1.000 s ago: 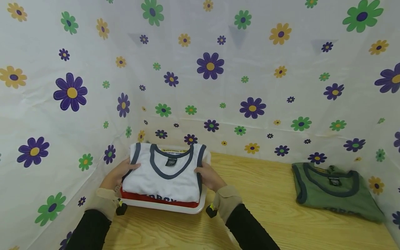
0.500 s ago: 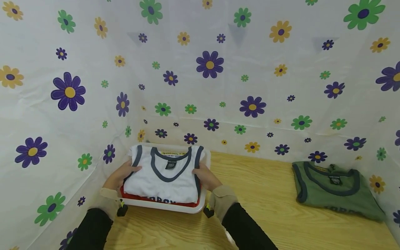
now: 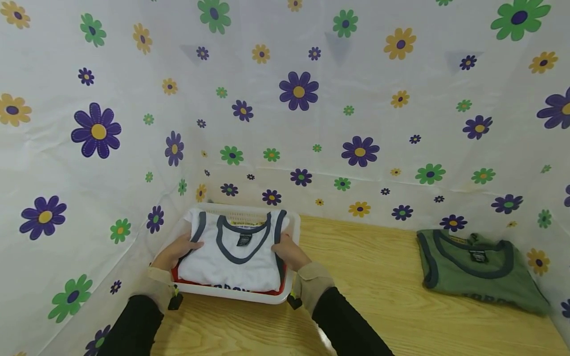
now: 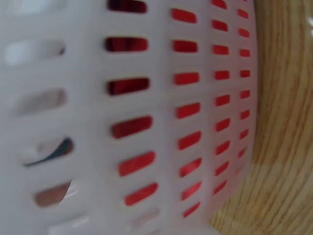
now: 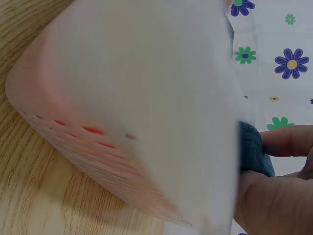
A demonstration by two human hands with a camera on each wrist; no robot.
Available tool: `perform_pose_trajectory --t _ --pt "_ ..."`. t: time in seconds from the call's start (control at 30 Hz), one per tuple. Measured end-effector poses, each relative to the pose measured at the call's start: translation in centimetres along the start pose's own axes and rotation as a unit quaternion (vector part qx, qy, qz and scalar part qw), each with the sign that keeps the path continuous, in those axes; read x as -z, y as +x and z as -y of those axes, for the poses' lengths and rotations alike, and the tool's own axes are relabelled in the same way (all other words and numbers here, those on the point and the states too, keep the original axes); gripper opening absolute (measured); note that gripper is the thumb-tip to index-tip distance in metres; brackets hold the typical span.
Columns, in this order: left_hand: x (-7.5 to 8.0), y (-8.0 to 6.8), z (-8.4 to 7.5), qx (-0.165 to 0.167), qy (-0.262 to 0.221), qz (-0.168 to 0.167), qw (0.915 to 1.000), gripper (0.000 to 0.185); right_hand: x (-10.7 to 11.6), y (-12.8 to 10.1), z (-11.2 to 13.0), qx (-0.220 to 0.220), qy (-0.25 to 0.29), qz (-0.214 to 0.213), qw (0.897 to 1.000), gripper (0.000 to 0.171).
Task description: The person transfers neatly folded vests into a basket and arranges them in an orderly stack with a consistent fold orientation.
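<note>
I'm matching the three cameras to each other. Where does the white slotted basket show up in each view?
Head: white basket sits left of centre, against the flowered backdrop.
Left wrist: its slotted wall fills most of the picture, red showing through the slots.
Right wrist: its blurred wall fills the left and centre.
Shared landmark: the wooden table.

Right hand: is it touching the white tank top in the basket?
Touching. In the head view the right hand grips the right edge of the white tank top, fingers over its dark trim.
</note>
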State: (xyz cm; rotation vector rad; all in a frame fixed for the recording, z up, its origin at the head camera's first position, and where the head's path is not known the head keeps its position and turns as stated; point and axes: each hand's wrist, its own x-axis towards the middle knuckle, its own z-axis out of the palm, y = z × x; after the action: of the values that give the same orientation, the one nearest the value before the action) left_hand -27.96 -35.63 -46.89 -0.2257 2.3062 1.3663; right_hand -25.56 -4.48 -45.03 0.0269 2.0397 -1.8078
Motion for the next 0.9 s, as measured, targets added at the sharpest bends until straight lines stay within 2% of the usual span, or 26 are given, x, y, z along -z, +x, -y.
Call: perform_pose_trajectory --t 0.27,0.47,0.67,0.77,0.9 --pt "-0.1 0.8 0.6 0.014 -0.003 0.006 0.9999 0.076 -0.1 0.3 -0.4 0.006 -0.008 0.013 1.0 0.048" --pt "0.0 1.0 0.9 0.022 0.009 0.008 0.9997 0.077 -0.3 0.4 -0.4 0.019 -0.014 0.022 0.999 0.057" --pt "0.1 1.1 1.1 0.035 0.018 0.001 0.9992 0.081 -0.4 0.3 -0.3 0.002 -0.045 0.015 0.999 0.061" --pt "-0.1 1.0 0.9 0.042 0.019 -0.007 0.9989 0.082 -0.3 2.8 -2.4 -0.002 -0.081 0.009 0.997 0.059" --pt "-0.4 1.0 0.8 0.053 0.026 -0.015 0.9981 0.082 -0.2 8.5 -7.4 -0.006 -0.139 0.0 0.99 0.061"
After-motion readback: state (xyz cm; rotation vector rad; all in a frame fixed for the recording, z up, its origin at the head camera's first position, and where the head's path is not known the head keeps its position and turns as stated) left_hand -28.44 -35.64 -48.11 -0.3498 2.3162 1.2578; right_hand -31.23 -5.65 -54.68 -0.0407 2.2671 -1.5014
